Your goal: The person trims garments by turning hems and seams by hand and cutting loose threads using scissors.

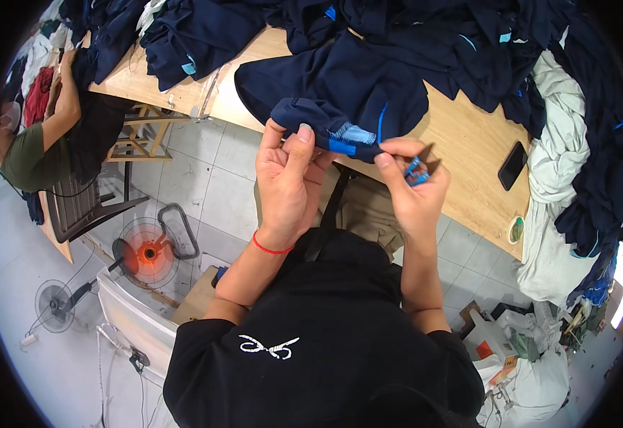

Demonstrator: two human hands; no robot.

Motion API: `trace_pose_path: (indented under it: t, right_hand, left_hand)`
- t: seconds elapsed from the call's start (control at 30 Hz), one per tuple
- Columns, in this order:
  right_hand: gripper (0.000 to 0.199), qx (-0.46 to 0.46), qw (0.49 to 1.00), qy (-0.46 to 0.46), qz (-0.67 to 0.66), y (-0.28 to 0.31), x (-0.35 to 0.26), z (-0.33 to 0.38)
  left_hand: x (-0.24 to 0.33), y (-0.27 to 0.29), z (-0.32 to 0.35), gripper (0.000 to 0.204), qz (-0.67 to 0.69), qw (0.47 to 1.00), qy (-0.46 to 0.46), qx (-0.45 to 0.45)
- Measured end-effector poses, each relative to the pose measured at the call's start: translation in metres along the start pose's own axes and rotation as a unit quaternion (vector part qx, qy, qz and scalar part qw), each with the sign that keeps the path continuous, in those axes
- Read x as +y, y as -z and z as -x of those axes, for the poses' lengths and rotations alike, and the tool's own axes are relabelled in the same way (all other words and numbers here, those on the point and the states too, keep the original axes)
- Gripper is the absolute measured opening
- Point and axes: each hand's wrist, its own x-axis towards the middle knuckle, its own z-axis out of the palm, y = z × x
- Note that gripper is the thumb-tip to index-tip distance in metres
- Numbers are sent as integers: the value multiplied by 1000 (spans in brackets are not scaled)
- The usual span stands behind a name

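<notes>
A navy blue garment (pixel 340 75) lies over the near edge of the wooden table, one end of it lifted between my hands. My left hand (pixel 286 178) grips the lifted end, thumb on top and fingers beneath. Light blue and bright blue patches with stitching show on this part, and a thin blue strip runs up the cloth beside them. At its right end my right hand (pixel 422 192) pinches the edge between thumb and forefinger. A small blue-handled tool (pixel 416 173), perhaps thread snips, is tucked in that same hand; its blades cannot be made out clearly.
Navy garments pile along the far side of the wooden table (pixel 461 139). A black phone (pixel 513 165) lies at the right, near pale cloth (pixel 557 178) hanging over the edge. At left are a co-worker (pixel 40 143), a dark chair (pixel 76 207) and an orange-centred fan (pixel 149 252).
</notes>
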Motion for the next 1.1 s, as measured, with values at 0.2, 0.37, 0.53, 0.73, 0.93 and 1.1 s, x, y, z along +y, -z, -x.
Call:
trace_pose_path:
  t: [0.2,0.37,0.53,0.73,0.93,1.1]
  right_hand:
    - [10,78,995,18,65,9,5,20]
    - [20,68,995,-6,75,4,-13,9]
    - [26,-15,998,44,50,-1,-1,0]
    - [20,6,994,-103,20,0,-5,17]
    - [20,29,990,-116,-80,12,-14,27]
    - [24,45,999,18,19,-5,-28,23]
  left_hand:
    - [-2,9,-8,29,27,999,-16,26]
    - [-4,13,-6,46,-7,999,-18,-42]
    - [-4,-1,4,45,20,998,5,-63]
    - [-10,5,3,26,51,996,22,-66]
    - [-12,3,1,14,44,996,31,-71]
    - [-12,-1,3,15,51,995,30,-78]
